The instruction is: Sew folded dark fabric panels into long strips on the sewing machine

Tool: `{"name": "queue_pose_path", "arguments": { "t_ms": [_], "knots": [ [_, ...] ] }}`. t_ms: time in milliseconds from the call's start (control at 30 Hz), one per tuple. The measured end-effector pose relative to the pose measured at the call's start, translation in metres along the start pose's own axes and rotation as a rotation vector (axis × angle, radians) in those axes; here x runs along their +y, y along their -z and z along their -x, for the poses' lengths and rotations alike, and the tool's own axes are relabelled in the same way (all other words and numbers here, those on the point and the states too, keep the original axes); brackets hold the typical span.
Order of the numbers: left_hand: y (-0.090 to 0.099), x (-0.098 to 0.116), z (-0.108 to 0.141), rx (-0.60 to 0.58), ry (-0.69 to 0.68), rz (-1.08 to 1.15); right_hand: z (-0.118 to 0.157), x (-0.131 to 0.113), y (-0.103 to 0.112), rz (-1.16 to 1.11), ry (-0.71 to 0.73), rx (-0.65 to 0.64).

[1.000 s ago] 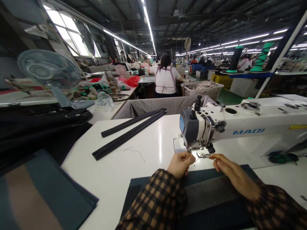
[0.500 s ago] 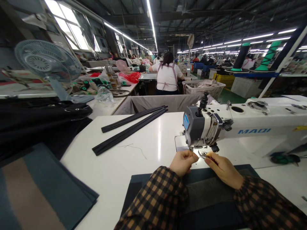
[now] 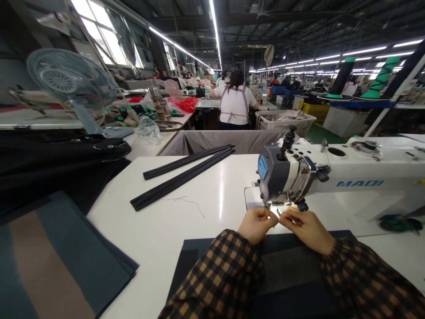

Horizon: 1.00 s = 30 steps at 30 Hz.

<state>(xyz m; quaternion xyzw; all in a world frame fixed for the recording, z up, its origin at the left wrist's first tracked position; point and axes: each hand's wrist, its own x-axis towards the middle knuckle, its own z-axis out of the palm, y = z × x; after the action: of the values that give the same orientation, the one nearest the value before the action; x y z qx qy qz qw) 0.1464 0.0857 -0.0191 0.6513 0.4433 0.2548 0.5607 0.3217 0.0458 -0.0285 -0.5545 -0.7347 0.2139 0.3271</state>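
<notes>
My left hand (image 3: pixel 256 225) is closed in a pinch just below the needle area of the white sewing machine (image 3: pixel 358 170); whatever its fingertips hold is too small to make out. My right hand (image 3: pixel 307 227) meets it there, its fingers wrapped around small metal thread snips (image 3: pixel 279 213), mostly hidden now with only a bit of blade showing. The fingertips of both hands almost touch. Under my wrists lies a dark blue panel (image 3: pixel 195 252) with a grey band (image 3: pixel 292 268) across it.
Two black fabric strips (image 3: pixel 182 179) and a loose thread (image 3: pixel 192 203) lie on the white tabletop (image 3: pixel 156 248). Stacked blue panels (image 3: pixel 83 252) and black material (image 3: pixel 59 164) are at left. A fan (image 3: pixel 66 84) stands behind. Ahead, a co-worker (image 3: pixel 234 104) sits beside a basket (image 3: pixel 288 122).
My right hand has moved in against my left fingertips, and the snips' blades, plainly seen before, are now mostly covered. The whole view has shifted slightly.
</notes>
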Motion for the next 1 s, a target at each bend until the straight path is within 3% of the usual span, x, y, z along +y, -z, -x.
{"name": "queue_pose_path", "arguments": {
  "t_ms": [267, 633, 1000],
  "knots": [
    [0.002, -0.004, -0.008, 0.297, -0.087, -0.26, -0.009, 0.025, -0.013, 0.161, -0.099, 0.17],
    [0.0, -0.01, -0.015, 0.323, -0.058, -0.291, -0.009, 0.034, -0.021, 0.333, -0.116, 0.257],
    [-0.001, -0.013, -0.015, 0.332, 0.012, -0.231, -0.006, 0.03, -0.019, 0.428, -0.066, 0.235]
  ]
}}
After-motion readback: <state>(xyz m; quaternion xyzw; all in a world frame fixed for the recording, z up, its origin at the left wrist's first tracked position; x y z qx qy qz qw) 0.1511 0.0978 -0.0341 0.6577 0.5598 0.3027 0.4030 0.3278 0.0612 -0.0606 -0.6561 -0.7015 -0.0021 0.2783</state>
